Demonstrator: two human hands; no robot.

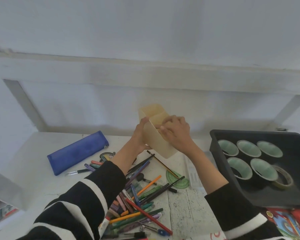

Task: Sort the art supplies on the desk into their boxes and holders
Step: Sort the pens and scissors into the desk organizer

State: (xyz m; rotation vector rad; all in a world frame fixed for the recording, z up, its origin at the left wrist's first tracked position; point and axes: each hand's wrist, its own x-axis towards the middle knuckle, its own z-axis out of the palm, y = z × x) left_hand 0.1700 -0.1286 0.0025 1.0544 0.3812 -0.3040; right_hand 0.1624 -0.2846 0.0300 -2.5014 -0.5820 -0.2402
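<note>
Your left hand grips the side of the cream holder and your right hand curls over its rim, keeping it tilted above the desk. Set it down upright beside the heap of pens, with the openings facing up.

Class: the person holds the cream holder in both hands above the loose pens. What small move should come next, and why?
Probably set the holder down upright on the desk beside the pens. The left hand and right hand both grip it in the air, so neither is free, and its compartments look empty while the pens lie loose.
</note>
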